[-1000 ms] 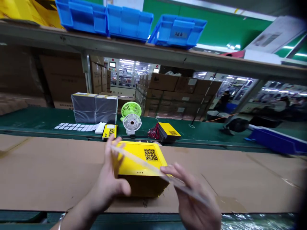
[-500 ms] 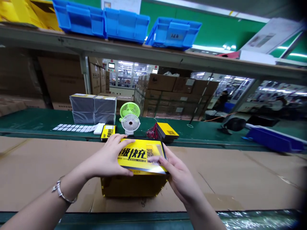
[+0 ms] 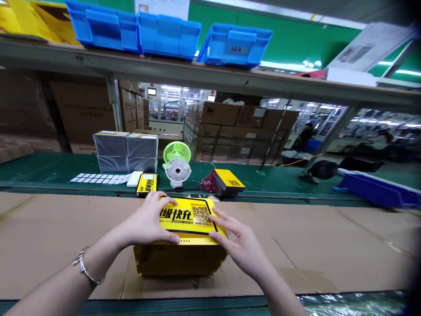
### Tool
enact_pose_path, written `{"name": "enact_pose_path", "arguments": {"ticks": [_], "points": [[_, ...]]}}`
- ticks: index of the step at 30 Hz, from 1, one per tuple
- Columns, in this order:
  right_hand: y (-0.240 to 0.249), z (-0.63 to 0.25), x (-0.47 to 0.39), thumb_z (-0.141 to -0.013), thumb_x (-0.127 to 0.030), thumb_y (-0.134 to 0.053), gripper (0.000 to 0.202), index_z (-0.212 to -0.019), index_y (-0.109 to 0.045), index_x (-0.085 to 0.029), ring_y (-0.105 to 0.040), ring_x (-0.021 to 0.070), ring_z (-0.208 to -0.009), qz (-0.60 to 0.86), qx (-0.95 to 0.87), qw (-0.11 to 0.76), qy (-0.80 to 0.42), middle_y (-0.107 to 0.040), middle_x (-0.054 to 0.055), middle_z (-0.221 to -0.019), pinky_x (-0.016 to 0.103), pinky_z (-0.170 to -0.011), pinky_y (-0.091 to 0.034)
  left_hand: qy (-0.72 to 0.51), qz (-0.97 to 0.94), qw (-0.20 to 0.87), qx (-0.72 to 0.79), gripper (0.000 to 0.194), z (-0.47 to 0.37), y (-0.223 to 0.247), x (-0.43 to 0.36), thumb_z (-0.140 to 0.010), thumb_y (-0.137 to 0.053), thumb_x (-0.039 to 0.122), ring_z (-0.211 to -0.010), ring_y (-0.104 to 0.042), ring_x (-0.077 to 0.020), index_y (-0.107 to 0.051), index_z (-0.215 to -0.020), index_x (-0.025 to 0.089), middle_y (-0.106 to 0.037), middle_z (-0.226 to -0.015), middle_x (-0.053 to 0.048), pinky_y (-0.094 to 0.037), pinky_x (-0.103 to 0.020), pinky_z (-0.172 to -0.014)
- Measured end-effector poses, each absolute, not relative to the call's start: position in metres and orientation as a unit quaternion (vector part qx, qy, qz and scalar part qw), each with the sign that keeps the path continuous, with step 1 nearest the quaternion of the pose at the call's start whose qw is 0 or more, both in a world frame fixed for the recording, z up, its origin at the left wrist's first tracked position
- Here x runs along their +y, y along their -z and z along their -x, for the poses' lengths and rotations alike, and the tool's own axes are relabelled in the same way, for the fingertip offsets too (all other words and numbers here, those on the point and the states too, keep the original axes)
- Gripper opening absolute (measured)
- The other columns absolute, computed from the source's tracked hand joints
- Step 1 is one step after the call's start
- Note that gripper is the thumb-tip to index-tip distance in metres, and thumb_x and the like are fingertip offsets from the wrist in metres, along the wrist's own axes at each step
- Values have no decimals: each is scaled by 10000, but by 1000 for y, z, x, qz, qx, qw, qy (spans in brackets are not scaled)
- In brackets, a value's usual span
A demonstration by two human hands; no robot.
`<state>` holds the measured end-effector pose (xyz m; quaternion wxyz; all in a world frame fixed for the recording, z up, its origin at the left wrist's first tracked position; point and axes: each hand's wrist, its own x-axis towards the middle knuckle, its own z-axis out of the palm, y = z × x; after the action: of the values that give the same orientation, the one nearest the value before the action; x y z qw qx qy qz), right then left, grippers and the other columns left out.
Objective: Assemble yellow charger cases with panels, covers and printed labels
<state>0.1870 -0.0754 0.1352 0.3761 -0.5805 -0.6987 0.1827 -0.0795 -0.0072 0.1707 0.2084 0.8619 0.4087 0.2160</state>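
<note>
A yellow box (image 3: 177,260) with a dark, shiny front stands on the cardboard. On its top lies a yellow panel (image 3: 184,215) with black lettering, a QR code and a black border. My left hand (image 3: 148,221) spans the top's left part, thumb at the front edge and fingers toward the back, gripping the box. My right hand (image 3: 238,241) rests at the panel's right end with fingers apart, thumb near the front right corner and fingertips beside the QR code. The box's left top end is hidden under my left hand.
Behind the box stand a white fan (image 3: 177,171), a green fan (image 3: 176,151), a stack of yellow cards (image 3: 229,181) with red cords and a small yellow box (image 3: 147,184). White pads (image 3: 98,178) and wrapped boxes (image 3: 125,151) sit left. Blue bins (image 3: 235,46) line the shelf above.
The glossy panel, tilted and raised at the right before, now lies flat on the box top within its yellow rim. My right hand has let go of its edge and spread its fingers over it.
</note>
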Motion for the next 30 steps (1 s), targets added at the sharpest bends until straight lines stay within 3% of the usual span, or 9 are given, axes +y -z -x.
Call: {"name": "enact_pose_path", "arguments": {"ticks": [7,18,30], "points": [[-131,-205,-68,-704,-421,-722,456,-1112,-638,-237,-449,281,-1213,538,-669,427,-285,-520,74,-1275,478,-1058,-327,-226,-862,224,395,851,68,-173,-6,-468,-724,670,-1210,-346,-358,-520,-1178,247,-411,-1244,-118,-319,-535,-1010],[-139,-199,-72,-710,-461,-703,415,-1083,-657,-286,-484,282,-1181,566,-703,385,-195,-534,48,-1268,491,-1039,-360,-253,-840,253,409,757,80,-167,-6,-463,-782,587,-1273,-285,-362,-554,-1116,279,-331,-1346,-105,-259,-558,-1050],[-133,-205,-65,-676,-446,-734,459,-1087,-647,-261,-479,301,-1182,552,-665,427,-266,-547,64,-1243,499,-1033,-360,-265,-829,242,429,784,70,-163,-5,-470,-766,593,-1275,-284,-384,-542,-1151,275,-326,-1347,-123,-267,-586,-1033]]}}
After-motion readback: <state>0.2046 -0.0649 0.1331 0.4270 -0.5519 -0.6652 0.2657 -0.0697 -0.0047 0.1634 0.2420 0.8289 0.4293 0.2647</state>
